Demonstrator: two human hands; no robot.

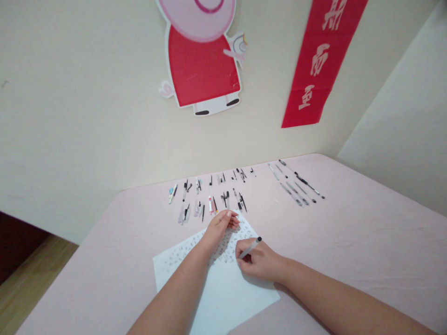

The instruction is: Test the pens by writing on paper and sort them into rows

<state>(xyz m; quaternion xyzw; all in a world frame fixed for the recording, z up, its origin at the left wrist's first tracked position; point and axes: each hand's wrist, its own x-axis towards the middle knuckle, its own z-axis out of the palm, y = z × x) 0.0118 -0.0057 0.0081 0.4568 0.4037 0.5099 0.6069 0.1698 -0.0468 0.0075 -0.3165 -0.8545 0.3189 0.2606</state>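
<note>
R hand grips a pen, tip down on the sheet of paper, which lies near the front of the pink table. L hand rests flat w/ fingers loosely spread on the paper's far edge, holding nothing. Handwriting covers the far part of the sheet. Just beyond, rows of pen parts; far right, whole pens in a group.
</note>
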